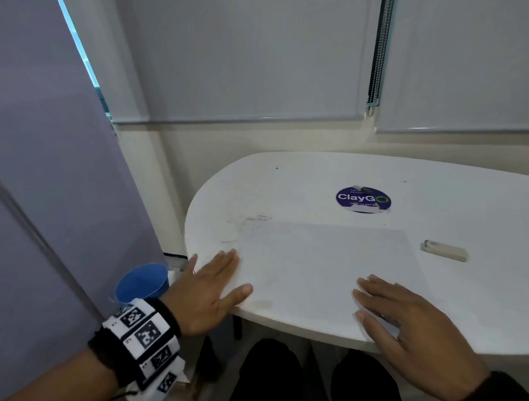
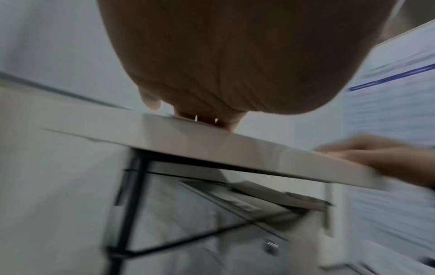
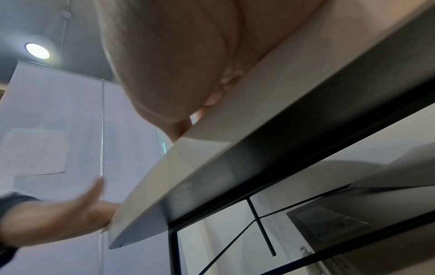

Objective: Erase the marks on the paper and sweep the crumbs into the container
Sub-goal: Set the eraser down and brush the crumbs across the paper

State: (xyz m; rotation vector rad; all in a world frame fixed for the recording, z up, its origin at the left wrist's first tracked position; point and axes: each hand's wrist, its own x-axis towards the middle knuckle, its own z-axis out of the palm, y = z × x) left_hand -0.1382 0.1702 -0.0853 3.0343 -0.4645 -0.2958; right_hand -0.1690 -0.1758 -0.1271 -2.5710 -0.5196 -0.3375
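A white sheet of paper (image 1: 328, 258) lies on the white table (image 1: 467, 211) near its front edge. My left hand (image 1: 209, 289) lies flat with straight fingers at the table's rounded left end, its fingertips at the paper's left edge. My right hand (image 1: 408, 318) rests flat on the paper's lower right part, fingers straight. A whitish eraser (image 1: 444, 250) lies on the table just right of the paper. A blue container (image 1: 141, 283) sits below the table's left edge, behind my left wrist. Dark crumbs and smudges (image 1: 252, 220) lie beyond the paper's top left corner.
A round blue ClayGo sticker (image 1: 363, 199) is on the table beyond the paper. A wall with drawn blinds (image 1: 252, 56) stands close behind, a grey partition (image 1: 46, 178) to the left. Black table legs (image 2: 127, 214) run underneath; my knees (image 1: 272, 377) are below the front edge.
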